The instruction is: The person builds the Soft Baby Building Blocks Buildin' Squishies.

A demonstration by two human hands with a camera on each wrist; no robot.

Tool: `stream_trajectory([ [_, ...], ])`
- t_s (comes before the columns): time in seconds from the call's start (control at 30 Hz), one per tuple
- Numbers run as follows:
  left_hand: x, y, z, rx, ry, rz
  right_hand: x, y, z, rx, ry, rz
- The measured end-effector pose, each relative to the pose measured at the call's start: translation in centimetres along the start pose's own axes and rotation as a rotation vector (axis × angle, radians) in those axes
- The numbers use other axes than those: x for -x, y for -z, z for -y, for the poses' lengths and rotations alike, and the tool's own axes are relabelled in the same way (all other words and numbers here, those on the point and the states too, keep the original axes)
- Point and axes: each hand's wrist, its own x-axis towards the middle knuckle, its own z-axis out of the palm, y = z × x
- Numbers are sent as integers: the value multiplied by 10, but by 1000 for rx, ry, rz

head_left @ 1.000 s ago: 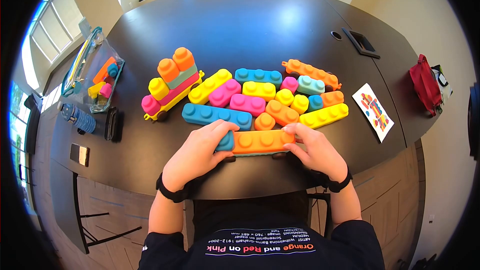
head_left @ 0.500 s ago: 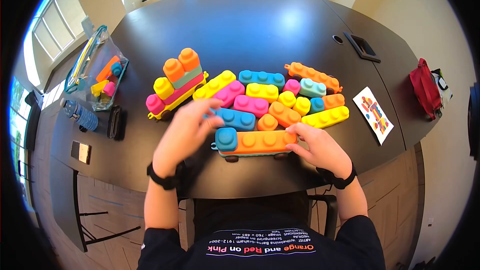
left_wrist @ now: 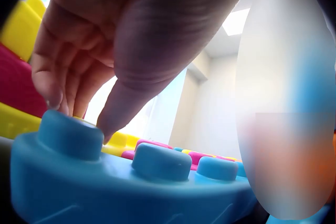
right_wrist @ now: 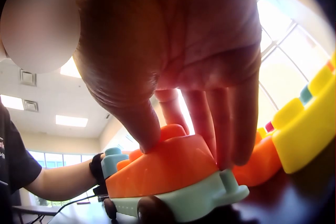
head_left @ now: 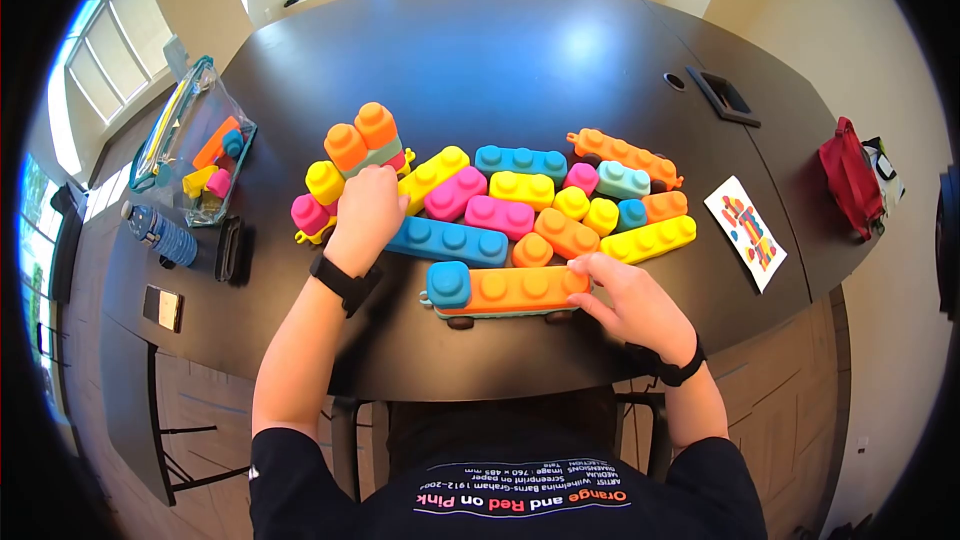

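My right hand [head_left: 636, 305] grips the right end of a long orange toy block [head_left: 515, 285], thumb on the near side and fingers on the far side. The orange block and a small blue block [head_left: 447, 284] sit on a pale green wheeled base [right_wrist: 199, 198]. Over at the left, my left hand [head_left: 368, 212] reaches down over the left end of a long blue block [head_left: 455, 240]. Its thumb and fingertips are apart, close by the end stud [left_wrist: 71, 136]. Just beyond that hand stands a stacked toy train car with orange blocks [head_left: 375, 125] on top.
Pink, yellow, orange and blue blocks lie in rows, with an orange wheeled base [head_left: 625, 158] behind them. A clear bag [head_left: 195, 145], water bottle [head_left: 160, 233], black case [head_left: 229, 250] and phone [head_left: 163, 307] are at left. A picture card [head_left: 746, 232] and red bag [head_left: 850, 178] are at right.
My left hand has let go of the small blue block on the car and moved left and away to the long blue block's end. My right hand stays on the orange block.
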Motion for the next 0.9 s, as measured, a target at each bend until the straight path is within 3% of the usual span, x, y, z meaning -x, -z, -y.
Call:
stream_trajectory([
  [0.1, 0, 9, -5, 36, -36, -84, 0, 3, 1, 3, -9, 16],
  [0.17, 3, 31, -13, 63, -229, -305, 0, 8, 3, -3, -27, 33],
  [0.27, 3, 48, -13, 118, -305, -432, -3, 17, 8, -6, 51, -28],
  [0.4, 19, 77, -34, 414, -310, -350, -18, 22, 17, -14, 91, -212],
  [0.47, 29, 84, -47, 587, -422, -211, -26, 18, 22, 17, 124, -291],
  [0.53, 38, 88, -62, 639, -448, -210, -32, 16, 26, 83, 187, -361],
  [0.73, 55, 85, -67, 669, -476, -146, -31, 14, 16, 8, 127, -293],
  [0.8, 62, 85, -63, 703, -429, -10, -26, 16, 17, 18, 141, -274],
  [0.9, 72, 84, -59, 730, -440, -77, -16, 20, 12, 8, 152, -252],
])
